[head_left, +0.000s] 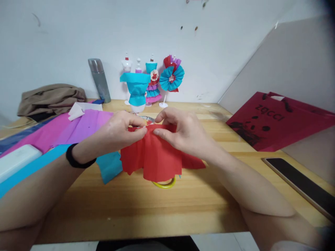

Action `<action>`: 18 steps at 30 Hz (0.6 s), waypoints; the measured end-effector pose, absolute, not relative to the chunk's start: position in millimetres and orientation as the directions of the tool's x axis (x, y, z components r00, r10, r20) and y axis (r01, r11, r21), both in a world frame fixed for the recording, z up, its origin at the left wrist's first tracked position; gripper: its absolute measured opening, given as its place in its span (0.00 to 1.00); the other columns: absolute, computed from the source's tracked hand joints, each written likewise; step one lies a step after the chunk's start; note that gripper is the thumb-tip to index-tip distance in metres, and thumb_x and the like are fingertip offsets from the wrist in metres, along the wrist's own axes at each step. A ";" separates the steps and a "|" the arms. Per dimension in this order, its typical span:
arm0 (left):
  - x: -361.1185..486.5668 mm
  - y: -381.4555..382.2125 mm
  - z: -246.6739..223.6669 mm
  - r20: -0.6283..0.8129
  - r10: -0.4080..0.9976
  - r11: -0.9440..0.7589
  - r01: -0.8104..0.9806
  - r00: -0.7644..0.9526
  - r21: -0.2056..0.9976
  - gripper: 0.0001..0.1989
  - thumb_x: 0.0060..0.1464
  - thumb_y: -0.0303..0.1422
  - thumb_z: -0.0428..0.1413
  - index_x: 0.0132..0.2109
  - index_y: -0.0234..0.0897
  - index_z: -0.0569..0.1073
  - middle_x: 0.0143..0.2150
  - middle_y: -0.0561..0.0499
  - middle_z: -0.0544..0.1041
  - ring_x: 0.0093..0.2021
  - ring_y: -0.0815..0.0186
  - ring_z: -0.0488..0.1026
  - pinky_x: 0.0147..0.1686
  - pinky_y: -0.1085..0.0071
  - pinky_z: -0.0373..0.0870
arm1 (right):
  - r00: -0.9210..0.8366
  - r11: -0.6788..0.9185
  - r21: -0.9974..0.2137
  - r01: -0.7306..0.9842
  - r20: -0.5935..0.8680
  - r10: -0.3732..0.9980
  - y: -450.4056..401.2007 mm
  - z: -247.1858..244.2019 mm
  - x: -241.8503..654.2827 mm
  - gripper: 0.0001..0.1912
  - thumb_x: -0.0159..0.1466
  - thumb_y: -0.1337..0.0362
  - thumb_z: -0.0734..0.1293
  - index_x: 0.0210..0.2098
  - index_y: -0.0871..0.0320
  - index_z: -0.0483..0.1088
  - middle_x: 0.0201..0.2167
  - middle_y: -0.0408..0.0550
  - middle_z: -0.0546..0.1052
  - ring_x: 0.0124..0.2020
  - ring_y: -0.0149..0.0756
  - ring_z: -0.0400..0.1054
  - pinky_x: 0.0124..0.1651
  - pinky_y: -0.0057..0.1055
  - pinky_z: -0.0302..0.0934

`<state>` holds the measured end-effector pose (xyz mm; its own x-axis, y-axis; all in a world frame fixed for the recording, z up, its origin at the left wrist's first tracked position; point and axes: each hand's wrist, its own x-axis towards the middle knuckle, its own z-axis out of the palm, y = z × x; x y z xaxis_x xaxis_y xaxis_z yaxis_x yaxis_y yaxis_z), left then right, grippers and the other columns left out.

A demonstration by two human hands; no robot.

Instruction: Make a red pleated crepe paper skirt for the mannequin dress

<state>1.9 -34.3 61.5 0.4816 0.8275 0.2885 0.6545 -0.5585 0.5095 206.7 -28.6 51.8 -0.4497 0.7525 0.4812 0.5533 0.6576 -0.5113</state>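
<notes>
A sheet of red crepe paper (162,158) hangs in loose folds from both hands above the table. My left hand (121,129) pinches its top edge between thumb and forefinger. Close beside it, my right hand (176,129) pinches the same edge, where the paper looks gathered. Below the red paper shows a yellow scissor handle (166,184); the rest of it is hidden. A mini dress form wearing a turquoise paper top (136,89) stands just beyond my hands.
Several dressed mini dress forms (172,78) line the wall beside a grey bottle (99,82). Purple crepe paper (78,127), turquoise paper (108,167) and a brown cloth (52,99) lie left. A red paper bag (277,122) and a phone (298,181) are right.
</notes>
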 end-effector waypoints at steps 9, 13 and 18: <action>4.8 -35.2 59.9 0.319 0.798 -0.601 0.645 0.511 0.472 0.13 0.53 0.31 0.48 0.21 0.37 0.60 0.18 0.57 0.56 0.22 0.73 0.51 0.22 0.72 0.46 | -0.462 0.586 -0.607 0.537 0.370 0.806 -23.7 53.2 203.2 0.10 0.58 0.64 0.68 0.23 0.56 0.64 0.20 0.42 0.69 0.24 0.31 0.61 0.28 0.31 0.53; 5.1 -35.5 59.1 0.316 0.805 -0.593 0.647 0.503 0.480 0.13 0.52 0.31 0.48 0.21 0.37 0.60 0.18 0.58 0.55 0.22 0.74 0.51 0.22 0.72 0.45 | -0.488 0.587 -0.643 0.492 0.354 0.798 -25.7 52.3 201.4 0.10 0.58 0.66 0.66 0.22 0.56 0.64 0.20 0.41 0.67 0.24 0.31 0.60 0.28 0.30 0.54; 5.9 -34.9 57.7 0.321 0.806 -0.591 0.642 0.498 0.487 0.13 0.53 0.32 0.47 0.21 0.36 0.62 0.19 0.58 0.55 0.22 0.73 0.51 0.22 0.71 0.45 | -0.511 0.600 -0.661 0.451 0.360 0.781 -27.6 50.2 200.8 0.08 0.59 0.66 0.65 0.23 0.56 0.66 0.23 0.43 0.70 0.27 0.32 0.63 0.31 0.31 0.56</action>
